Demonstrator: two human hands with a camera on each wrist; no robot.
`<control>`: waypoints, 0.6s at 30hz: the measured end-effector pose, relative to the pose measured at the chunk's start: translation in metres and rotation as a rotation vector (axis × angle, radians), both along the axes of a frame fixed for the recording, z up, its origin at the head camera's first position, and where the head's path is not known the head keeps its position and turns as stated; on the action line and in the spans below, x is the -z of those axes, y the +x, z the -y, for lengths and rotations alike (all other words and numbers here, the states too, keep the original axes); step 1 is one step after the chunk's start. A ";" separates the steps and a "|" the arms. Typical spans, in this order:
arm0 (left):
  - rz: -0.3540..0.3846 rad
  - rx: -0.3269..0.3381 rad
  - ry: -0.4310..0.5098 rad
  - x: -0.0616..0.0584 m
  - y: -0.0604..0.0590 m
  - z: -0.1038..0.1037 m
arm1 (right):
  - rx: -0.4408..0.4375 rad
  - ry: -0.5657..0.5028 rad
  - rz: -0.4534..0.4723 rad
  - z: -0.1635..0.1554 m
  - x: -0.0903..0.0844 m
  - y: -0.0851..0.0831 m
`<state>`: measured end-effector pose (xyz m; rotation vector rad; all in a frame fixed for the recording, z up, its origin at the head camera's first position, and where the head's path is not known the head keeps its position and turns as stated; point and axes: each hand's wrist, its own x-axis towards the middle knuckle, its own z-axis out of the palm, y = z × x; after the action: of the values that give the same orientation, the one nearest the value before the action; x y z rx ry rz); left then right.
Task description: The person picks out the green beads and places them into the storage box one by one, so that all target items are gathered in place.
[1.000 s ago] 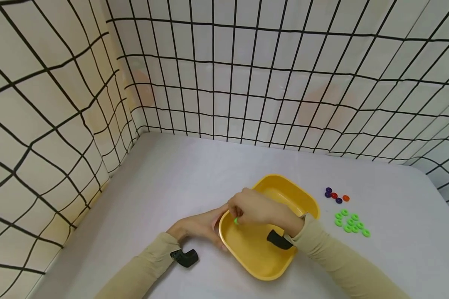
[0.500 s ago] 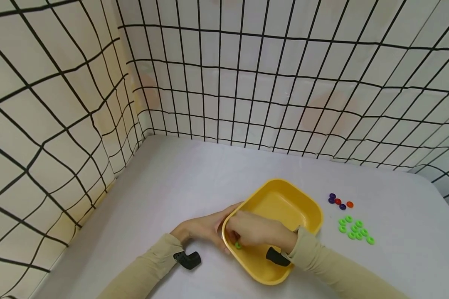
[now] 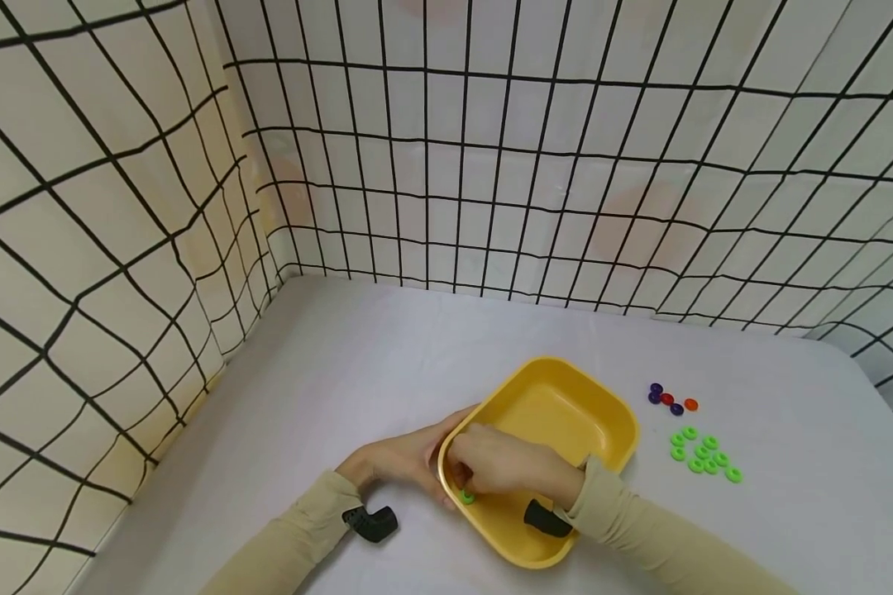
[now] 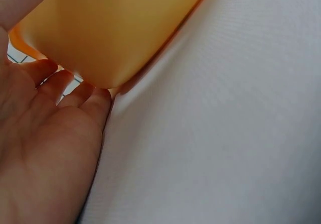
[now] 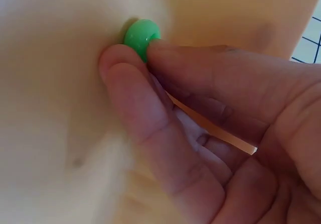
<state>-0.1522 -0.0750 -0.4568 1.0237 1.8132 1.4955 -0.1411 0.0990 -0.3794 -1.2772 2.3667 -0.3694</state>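
A yellow tray (image 3: 595, 413) sits on the white table. My right hand (image 3: 484, 467) reaches into its near left corner and pinches a small green ring (image 3: 466, 497) between thumb and fingertips, low against the tray floor; the right wrist view shows the green ring (image 5: 141, 36) at my fingertips (image 5: 120, 63). My left hand (image 3: 409, 457) lies against the tray's left outer wall, fingers (image 4: 75, 91) straight along the yellow tray (image 4: 105, 28).
Several green rings (image 3: 702, 454) lie in a cluster on the table right of the tray. A few purple, red and orange rings (image 3: 670, 398) sit just behind them. Black wire grid walls (image 3: 446, 165) enclose the table at the back and left.
My right hand has lowered from above the tray's left rim down to the tray floor, carrying the green ring. The left hand stayed against the tray.
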 end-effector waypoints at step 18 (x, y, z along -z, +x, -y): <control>0.030 0.009 0.035 0.000 0.001 -0.002 | 0.152 -0.258 0.138 -0.049 -0.024 -0.012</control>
<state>-0.1514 -0.0726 -0.4563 1.0199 1.7655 1.5334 -0.1528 0.1479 -0.3556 -1.1384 2.3602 -0.8061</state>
